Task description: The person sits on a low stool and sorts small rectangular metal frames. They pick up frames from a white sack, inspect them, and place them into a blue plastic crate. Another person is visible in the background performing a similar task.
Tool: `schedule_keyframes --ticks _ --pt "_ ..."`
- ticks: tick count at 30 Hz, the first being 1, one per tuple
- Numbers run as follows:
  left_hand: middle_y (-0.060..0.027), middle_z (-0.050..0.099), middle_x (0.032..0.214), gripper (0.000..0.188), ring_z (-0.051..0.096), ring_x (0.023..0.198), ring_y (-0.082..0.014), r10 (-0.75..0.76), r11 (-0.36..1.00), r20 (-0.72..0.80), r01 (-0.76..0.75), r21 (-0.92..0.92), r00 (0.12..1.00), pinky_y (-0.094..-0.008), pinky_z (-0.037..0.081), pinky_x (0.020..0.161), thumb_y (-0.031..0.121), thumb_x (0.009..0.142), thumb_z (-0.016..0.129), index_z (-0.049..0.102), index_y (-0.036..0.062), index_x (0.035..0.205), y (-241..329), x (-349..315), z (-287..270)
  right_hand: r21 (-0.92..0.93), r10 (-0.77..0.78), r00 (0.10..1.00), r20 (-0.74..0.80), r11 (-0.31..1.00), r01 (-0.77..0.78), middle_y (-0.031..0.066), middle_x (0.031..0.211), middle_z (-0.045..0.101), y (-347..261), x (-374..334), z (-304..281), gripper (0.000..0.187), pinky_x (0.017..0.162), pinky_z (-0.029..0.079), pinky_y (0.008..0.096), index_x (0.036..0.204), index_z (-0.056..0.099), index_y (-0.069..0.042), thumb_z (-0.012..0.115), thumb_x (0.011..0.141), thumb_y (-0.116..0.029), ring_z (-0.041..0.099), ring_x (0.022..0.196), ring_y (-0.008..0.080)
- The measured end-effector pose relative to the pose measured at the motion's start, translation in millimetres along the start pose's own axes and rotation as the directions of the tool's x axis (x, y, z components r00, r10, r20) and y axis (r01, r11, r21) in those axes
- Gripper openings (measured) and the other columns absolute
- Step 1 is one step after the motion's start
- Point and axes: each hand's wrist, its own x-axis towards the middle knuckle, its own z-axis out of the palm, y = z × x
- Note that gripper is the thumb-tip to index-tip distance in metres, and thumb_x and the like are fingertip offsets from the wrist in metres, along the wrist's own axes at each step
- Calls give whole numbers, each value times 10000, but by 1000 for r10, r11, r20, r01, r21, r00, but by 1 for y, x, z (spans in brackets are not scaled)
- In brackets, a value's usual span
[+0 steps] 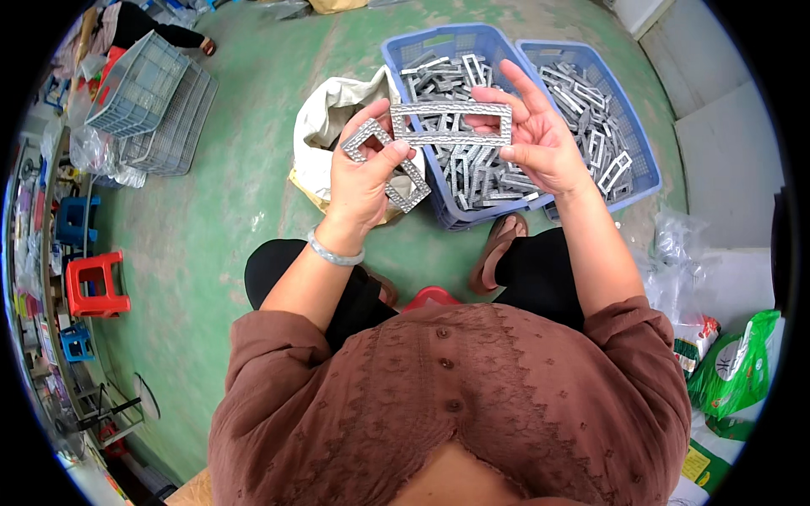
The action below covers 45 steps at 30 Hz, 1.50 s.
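Between my two hands is a silver rectangular metal frame (451,140) with a hammered-looking surface, raised in front of the crates. My right hand (544,143) pinches its right end, with the index finger stretched upward. The fingers of my left hand (363,173) close on its left end and also on a second silver frame (410,196), which slants down across the palm. Behind my right hand stands a blue plastic crate (460,221) full of similar frames. A white woven sack (312,126) gapes open behind my left hand; its inside is mostly dark.
A second blue crate (645,160) of frames stands at the right. Grey crates (173,118) are stacked at the far left, with a red stool (97,285) nearer. Plastic bags and a green sack (734,363) lie along the right wall. Another person's leg (160,32) shows at the upper left.
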Motion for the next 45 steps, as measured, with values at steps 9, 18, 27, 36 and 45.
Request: schedule_keyframes --ticks 9,18,27,36,45 --pt "-131 510 1081 475 550 862 -191 -186 981 -154 175 -86 970 -300 495 741 -56 779 546 395 21 1223 5 19 -44 151 276 934 -228 957 -247 143 1128 544 46 21 -7 706 844 453 288 1330 277 -66 482 695 164 538 1044 241" --pt "-227 481 1109 650 474 986 -326 -171 689 -52 82 -721 984 -405 407 867 545 862 352 392 -22 1176 29 32 -91 103 413 662 -626 885 -455 89 989 568 143 61 -9 518 769 491 310 1151 457 -34 463 680 182 570 896 192" --pt "-215 488 1155 577 461 1046 -342 -115 596 137 179 -783 984 -451 367 906 432 897 263 412 -32 1205 19 29 -85 -92 424 848 -318 876 -473 116 1048 544 127 82 38 570 798 433 280 1315 274 -16 544 855 -218 521 940 163" --pt "-160 519 1065 401 473 1036 -313 -179 794 -98 85 -602 979 -447 383 916 349 930 336 432 14 1129 14 24 -49 -289 348 935 -72 890 -354 95 994 517 58 38 79 718 752 460 257 1311 244 -12 660 726 -22 548 822 132" --pt "-154 517 1091 286 472 1064 -315 -204 788 3 166 -593 979 -448 372 941 224 896 423 477 26 1096 17 20 -42 -88 420 892 -171 895 -438 130 1029 552 48 26 70 624 683 479 271 1306 280 -21 590 765 -32 576 796 162"
